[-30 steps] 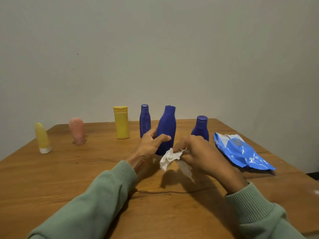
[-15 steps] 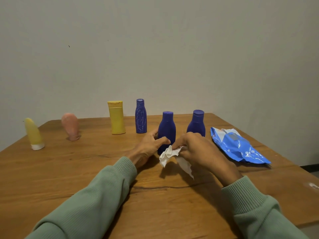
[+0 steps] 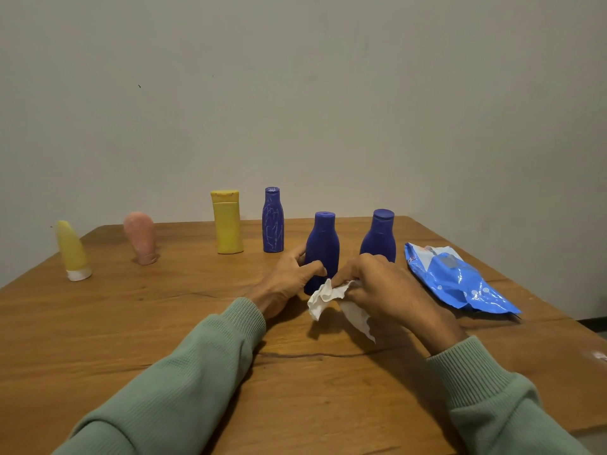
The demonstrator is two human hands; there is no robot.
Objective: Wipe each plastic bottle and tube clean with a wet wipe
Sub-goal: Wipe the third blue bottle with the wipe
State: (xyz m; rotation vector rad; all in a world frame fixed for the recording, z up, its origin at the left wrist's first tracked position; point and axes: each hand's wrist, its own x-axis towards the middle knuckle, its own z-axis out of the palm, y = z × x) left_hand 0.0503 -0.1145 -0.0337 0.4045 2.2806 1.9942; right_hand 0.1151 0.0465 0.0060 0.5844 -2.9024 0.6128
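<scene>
My left hand (image 3: 289,277) grips the lower body of a dark blue bottle (image 3: 322,244) that stands upright on the wooden table (image 3: 164,323). My right hand (image 3: 381,287) pinches a crumpled white wet wipe (image 3: 328,295) just right of that bottle's base. Behind my right hand stands a second dark blue bottle (image 3: 379,236). Farther back are a slim blue bottle with scribble marks (image 3: 272,221) and a yellow bottle (image 3: 227,223). At the left stand a pink tube (image 3: 141,238) and a yellow tube with a white cap (image 3: 71,251), both on their caps.
A blue wet-wipe pack (image 3: 456,280) lies on the table at the right, close to my right hand. The table's right edge (image 3: 591,336) runs near it. A plain wall rises behind the table. A dark crack crosses the wood between my sleeves.
The bottle in my left hand went from tilted toward me to standing upright on the table. My right hand with the wipe stayed beside it.
</scene>
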